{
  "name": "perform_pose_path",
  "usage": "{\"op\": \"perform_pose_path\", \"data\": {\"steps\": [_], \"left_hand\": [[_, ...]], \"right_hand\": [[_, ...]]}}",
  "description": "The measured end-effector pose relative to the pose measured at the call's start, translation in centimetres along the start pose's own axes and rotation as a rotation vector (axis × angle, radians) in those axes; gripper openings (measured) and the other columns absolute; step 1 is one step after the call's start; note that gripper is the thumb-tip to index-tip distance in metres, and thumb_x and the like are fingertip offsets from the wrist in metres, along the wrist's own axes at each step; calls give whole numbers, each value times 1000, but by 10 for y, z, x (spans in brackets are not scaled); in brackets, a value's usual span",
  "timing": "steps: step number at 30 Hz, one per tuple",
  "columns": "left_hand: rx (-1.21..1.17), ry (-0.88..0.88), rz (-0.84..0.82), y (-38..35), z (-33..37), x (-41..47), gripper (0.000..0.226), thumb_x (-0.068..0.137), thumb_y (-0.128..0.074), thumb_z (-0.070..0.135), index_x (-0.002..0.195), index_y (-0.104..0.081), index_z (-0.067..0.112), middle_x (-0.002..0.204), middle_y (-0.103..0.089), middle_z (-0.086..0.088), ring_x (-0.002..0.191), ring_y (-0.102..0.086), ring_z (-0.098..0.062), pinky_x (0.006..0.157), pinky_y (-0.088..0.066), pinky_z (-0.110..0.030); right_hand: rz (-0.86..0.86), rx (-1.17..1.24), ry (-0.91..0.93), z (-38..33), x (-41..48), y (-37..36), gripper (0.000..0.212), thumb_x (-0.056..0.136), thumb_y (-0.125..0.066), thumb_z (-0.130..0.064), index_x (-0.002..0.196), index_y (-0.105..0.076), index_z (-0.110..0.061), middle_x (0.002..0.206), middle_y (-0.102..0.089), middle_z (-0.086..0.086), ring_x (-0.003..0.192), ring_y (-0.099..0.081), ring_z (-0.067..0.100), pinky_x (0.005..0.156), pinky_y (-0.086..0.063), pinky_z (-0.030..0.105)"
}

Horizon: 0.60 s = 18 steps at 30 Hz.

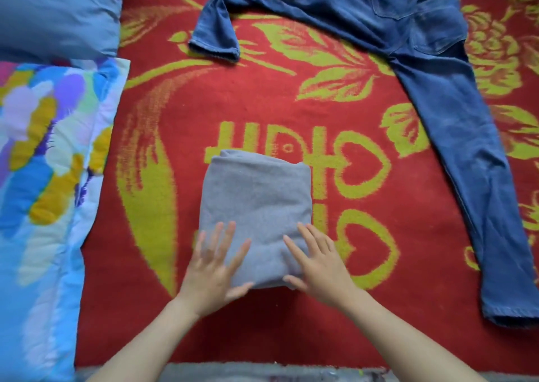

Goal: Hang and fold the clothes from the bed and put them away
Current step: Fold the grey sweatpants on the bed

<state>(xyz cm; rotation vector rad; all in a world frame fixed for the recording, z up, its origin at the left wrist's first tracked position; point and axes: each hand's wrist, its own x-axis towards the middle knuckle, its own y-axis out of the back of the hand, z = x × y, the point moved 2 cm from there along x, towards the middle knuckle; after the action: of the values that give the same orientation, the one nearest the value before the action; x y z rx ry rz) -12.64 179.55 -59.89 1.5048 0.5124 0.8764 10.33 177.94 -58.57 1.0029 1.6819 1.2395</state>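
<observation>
Head | left grip [213, 268], right grip [320, 265] wide, flat on grey fold [256, 195] | jeans [423, 32] cropped top

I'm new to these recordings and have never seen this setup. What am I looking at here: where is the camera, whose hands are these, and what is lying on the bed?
There is no machine here. A person works with two bare hands, and the single picture comes from a camera worn on their head, looking forward and down. The surface is a bed covered by a red blanket with yellow-green flowers. In the middle lies a grey garment, already folded into a neat block. The left hand and right hand rest on its near end with fingers straight and spread; nothing is gripped. A pair of blue jeans lies unfolded across the top and right. At the left are a blue pillow and a colourful quilt.
</observation>
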Motion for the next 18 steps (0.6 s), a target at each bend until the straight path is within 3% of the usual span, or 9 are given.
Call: {"op": "perform_pose_path", "data": {"steps": [2, 5, 8, 10, 13, 16, 18], "left_hand": [[71, -181, -140, -20, 25, -6, 126, 47, -76, 61, 149, -13, 23, 156, 5, -19, 144, 3, -37, 109, -11, -54], [120, -50, -201, -42, 27, -9, 141, 34, -87, 49, 150, -8, 29, 155, 1, -23, 141, -2, -46, 107, -13, -60], [217, -34, -94, -66, 12, -16, 104, 68, -69, 38, 150, -5, 32, 155, -1, -24, 138, -9, -51, 103, -17, -65], [209, -40, -83, -78, 3, -21, 83, 80, -51, 36, 150, -7, 33, 154, -9, -25, 136, -15, -52, 101, -20, -66], [189, -83, -61, -86, -10, -16, 67, 86, -46, 35, 147, -19, 32, 144, -30, -25, 124, -39, -53, 96, -29, -66], [143, -102, -7, -87, -16, -13, 57, 86, -51, 36, 140, -34, 32, 140, -36, -23, 118, -48, -53, 92, -36, -64], [121, -94, 27, -84, -15, -12, 65, 82, -58, 34, 141, -32, 31, 140, -36, -22, 119, -48, -51, 90, -37, -64]], "right_hand": [[-118, -105, 192, 11, -9, -15, 102, 50, -73, -66, 136, -38, -25, 140, -32, 20, 129, -33, 36, 91, -45, 57], [-170, -239, 270, 16, -8, -30, 112, 46, -79, -60, 141, -30, -29, 143, -29, 21, 133, -27, 41, 93, -39, 63], [49, -324, 345, 13, 2, -50, 79, 80, -59, -37, 146, -16, -32, 145, -27, 19, 140, -15, 44, 96, -36, 65], [114, -345, 395, 17, 11, -59, 59, 90, -40, -24, 143, -17, -36, 143, -33, 15, 133, -29, 42, 91, -43, 64], [152, -382, 439, 26, 27, -64, 44, 101, -24, -18, 138, -29, -42, 137, -48, 10, 120, -50, 38, 89, -41, 64], [197, -346, 453, 23, 31, -66, 40, 101, -28, -17, 133, -36, -41, 116, -66, 7, 105, -62, 36, 82, -48, 59], [254, -283, 461, 19, 36, -59, 41, 98, -36, -13, 130, -39, -37, 102, -68, 7, 94, -65, 34, 77, -49, 50]]}}
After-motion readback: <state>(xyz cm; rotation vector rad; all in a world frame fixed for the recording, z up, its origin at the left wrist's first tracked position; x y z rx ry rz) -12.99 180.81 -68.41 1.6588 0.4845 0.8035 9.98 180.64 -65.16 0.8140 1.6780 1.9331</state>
